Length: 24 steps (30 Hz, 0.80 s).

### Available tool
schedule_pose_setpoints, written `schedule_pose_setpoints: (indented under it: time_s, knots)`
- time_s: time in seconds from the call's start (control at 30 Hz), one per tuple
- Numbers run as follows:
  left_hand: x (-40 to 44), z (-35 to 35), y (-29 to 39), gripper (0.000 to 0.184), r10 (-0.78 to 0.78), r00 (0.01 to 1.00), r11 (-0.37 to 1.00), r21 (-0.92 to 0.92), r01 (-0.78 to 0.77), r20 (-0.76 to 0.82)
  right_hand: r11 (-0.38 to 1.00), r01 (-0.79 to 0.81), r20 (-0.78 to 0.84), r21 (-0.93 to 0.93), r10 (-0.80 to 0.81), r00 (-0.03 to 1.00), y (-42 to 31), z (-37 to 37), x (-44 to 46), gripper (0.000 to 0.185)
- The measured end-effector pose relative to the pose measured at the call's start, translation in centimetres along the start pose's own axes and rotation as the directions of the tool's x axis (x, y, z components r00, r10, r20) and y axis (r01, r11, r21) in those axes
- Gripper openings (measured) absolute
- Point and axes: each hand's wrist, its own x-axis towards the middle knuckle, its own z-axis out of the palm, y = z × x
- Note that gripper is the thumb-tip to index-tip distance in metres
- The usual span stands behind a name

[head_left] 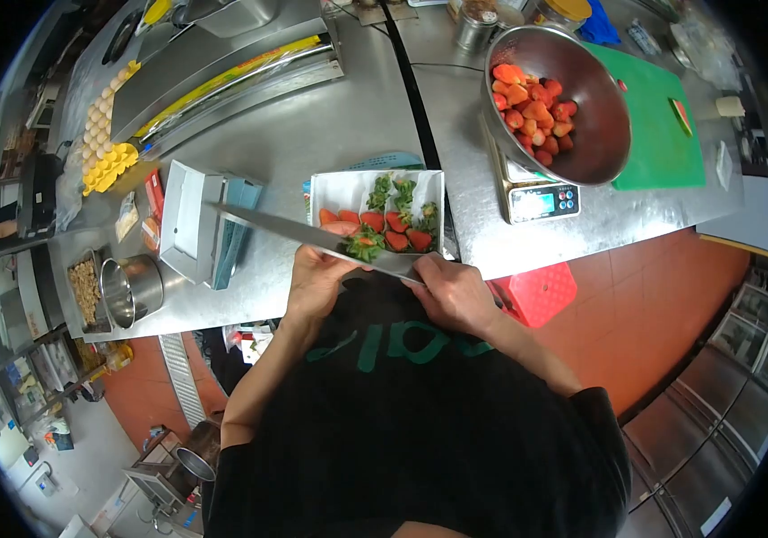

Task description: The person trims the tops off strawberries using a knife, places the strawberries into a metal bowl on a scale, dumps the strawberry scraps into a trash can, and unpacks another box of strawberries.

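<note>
Closed round the handle end of a long knife (299, 230) is my right hand (453, 285); the blade points up and to the left. My left hand (321, 273) is at the near edge of a white box (330, 186), its fingers pressed round a strawberry with green leaves (365, 244), close against the blade. Inside the box lie several red strawberries (397, 240) and loose green leaves (382, 192). To the right, a large steel bowl (601, 117) holds many strawberries without leaves and sits tilted on a scale (542, 203).
An empty white box (191, 220) and a steel pot (133, 289) are on the left. Eggs in a yellow tray (110, 170) stand behind them. A green cutting board (666, 134) lies at the right; a red stool (541, 293) is below the counter.
</note>
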Motion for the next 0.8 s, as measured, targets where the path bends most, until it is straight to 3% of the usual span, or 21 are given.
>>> schedule_pose_setpoints:
  time_s: [0.03, 0.1, 0.17, 0.37, 0.47, 0.53, 0.57, 0.67, 0.8]
  knots:
    - [-0.2, 0.3, 0.1, 0.038, -0.004, 0.999, 0.997, 0.074, 0.006, -0.033, 0.991, 0.01, 0.053, -0.135, -0.003, 0.999, 0.0, 0.0, -0.2, 0.022]
    - [-0.6, 1.1, 0.4, 0.039, -0.009, 0.998, 0.989, 0.149, 0.019, -0.065, 0.989, 0.006, 0.063, -0.149, 0.003, 0.998, -0.3, -0.3, -0.1, 0.024]
    - [-0.8, 1.5, 0.2, 0.038, 0.041, 0.998, 0.998, 0.04, -0.039, -0.051, 0.987, 0.009, 0.074, -0.163, 0.003, 0.997, -0.4, -0.2, 0.0, 0.028]
    - [-0.7, 1.1, -0.9, 0.034, 0.099, 0.993, 0.993, -0.055, -0.102, -0.057, 0.987, 0.064, 0.035, -0.147, -0.059, 0.998, -0.2, 0.3, 0.2, 0.03]
    - [-0.9, 0.8, -1.9, 0.031, 0.166, 0.98, 0.986, -0.005, -0.168, -0.113, 0.986, 0.066, 0.043, -0.153, -0.06, 0.997, 0.4, 0.8, 0.2, 0.027]
    - [-1.3, 1.1, -0.1, 0.026, -0.021, 0.999, 0.995, -0.095, 0.018, -0.024, 0.99, -0.021, 0.084, -0.136, 0.033, 0.996, 2.2, 2.3, -0.2, 0.022]
    - [-2.0, 2.2, 1.5, 0.023, 0.015, 0.998, 0.999, -0.032, -0.017, -0.063, 0.979, -0.16, 0.135, -0.123, 0.176, 0.975, 3.4, 2.6, -0.3, 0.02]
    - [-2.3, 2.4, 2.8, 0.026, 0.082, 0.996, 0.992, -0.092, -0.086, -0.04, 0.971, -0.219, 0.102, -0.094, 0.228, 0.968, 3.7, 2.1, -0.8, 0.02]
    - [-0.4, 6.3, 5.5, 0.03, -0.033, 0.996, 0.999, 0.026, 0.031, 0.078, 0.986, -0.15, 0.075, 0.07, 0.145, 0.987, 2.6, 2.2, 0.3, 0.021]
